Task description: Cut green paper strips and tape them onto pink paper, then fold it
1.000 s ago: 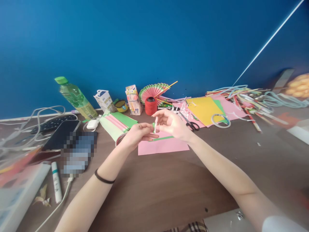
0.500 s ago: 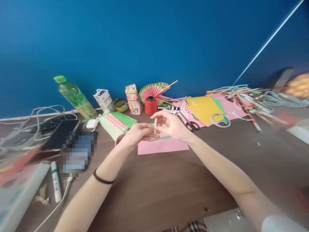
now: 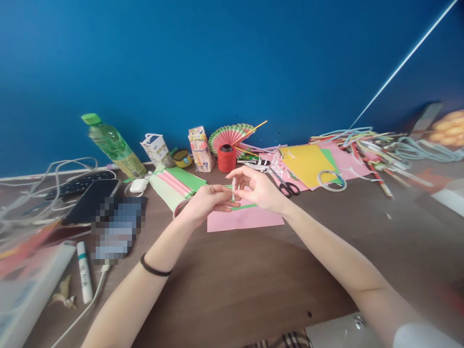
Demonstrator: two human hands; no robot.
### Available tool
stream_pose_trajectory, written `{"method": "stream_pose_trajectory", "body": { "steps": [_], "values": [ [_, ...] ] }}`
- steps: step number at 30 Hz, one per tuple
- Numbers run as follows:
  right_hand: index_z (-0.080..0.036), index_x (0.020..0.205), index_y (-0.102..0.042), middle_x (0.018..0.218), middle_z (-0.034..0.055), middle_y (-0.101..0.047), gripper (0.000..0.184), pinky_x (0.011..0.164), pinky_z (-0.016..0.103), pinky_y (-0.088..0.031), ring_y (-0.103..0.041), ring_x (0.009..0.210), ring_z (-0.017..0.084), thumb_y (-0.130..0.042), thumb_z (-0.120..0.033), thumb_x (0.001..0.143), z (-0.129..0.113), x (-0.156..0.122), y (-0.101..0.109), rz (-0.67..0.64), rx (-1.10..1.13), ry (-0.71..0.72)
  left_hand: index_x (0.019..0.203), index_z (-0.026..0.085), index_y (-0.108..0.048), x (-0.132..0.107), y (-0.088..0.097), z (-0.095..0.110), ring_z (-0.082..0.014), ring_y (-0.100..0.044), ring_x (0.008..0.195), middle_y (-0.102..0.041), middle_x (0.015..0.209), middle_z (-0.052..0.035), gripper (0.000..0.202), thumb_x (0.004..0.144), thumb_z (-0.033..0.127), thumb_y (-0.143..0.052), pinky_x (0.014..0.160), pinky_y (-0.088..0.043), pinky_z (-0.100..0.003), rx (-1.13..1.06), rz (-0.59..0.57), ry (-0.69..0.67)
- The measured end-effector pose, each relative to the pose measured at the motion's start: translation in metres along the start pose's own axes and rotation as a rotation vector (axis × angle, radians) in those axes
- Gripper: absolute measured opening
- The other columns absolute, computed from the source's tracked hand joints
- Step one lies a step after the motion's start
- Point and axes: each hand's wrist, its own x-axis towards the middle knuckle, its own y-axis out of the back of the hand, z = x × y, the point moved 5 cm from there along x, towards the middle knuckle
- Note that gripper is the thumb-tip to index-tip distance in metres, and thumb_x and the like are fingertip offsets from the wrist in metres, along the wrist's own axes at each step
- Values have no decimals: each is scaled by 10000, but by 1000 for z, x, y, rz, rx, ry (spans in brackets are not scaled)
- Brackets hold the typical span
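Note:
A small narrow white strip point(image 3: 233, 186) stands between the fingertips of both hands, its exact kind too small to make out. My left hand point(image 3: 210, 198) pinches it from the left with thumb and forefinger, the lower fingers stretched to the right. From the other side, my right hand point(image 3: 256, 188) has curled fingers closed on the same strip. Below them lies a pink sheet of paper point(image 3: 242, 221) with a green strip point(image 3: 243, 207) across it, both partly hidden by the hands. Black-handled scissors point(image 3: 288, 188) lie just right of my right hand.
Behind the hands stand a red thread spool point(image 3: 226, 160), a pleated paper fan point(image 3: 232, 135) and a small carton point(image 3: 200, 150). A green bottle point(image 3: 114, 147) leans at the left, near phones and cables. Rightward lie yellow paper point(image 3: 304, 164) and a tape roll point(image 3: 331, 181).
Hardly anything differs. Both hands keep their place and their hold on the white strip, with at most a slight shift of the fingers.

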Motion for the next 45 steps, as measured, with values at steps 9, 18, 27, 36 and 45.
{"method": "stream_pose_trajectory", "body": {
  "steps": [9, 18, 27, 36, 45],
  "values": [
    [-194, 990, -526, 792, -2, -505, 286, 672, 271, -448, -506, 720, 107, -532, -87, 724, 0, 0, 0, 7, -17, 8, 734, 116, -609, 0, 0, 1, -175, -674, 739, -702, 786, -86, 114, 699, 219, -644, 634, -535, -231, -9, 6, -2],
    [-192, 984, -522, 780, -1, -512, 269, 668, 280, -451, -518, 723, 114, -536, -108, 729, -1, 0, 0, 16, -27, 13, 751, 117, -617, -1, -1, 0, -166, -673, 724, -695, 776, -69, 101, 712, 208, -635, 633, -530, -227, -33, 8, -3],
    [-194, 992, -524, 792, 2, -513, 263, 680, 284, -449, -520, 734, 118, -539, -134, 736, 3, 0, 1, 30, -49, 7, 731, 117, -614, 0, -2, 0, -178, -672, 753, -684, 765, -59, 96, 700, 204, -644, 664, -529, -249, -39, 20, -3],
    [-203, 1003, -541, 796, -1, -500, 287, 669, 278, -447, -512, 723, 115, -547, -128, 725, 6, 0, 1, 47, -40, -13, 752, 119, -611, -1, -2, 0, -195, -669, 797, -693, 791, -76, 140, 697, 241, -653, 706, -535, -274, -21, 42, -3],
    [-201, 1028, -513, 796, -8, -488, 323, 622, 266, -479, -543, 673, 101, -583, -137, 720, 10, 1, 4, 30, 135, -74, 750, 125, -611, -1, -1, -1, -193, -670, 793, -701, 839, -92, 156, 697, 266, -650, 724, -532, -280, -7, 40, -26]
  ]
}}
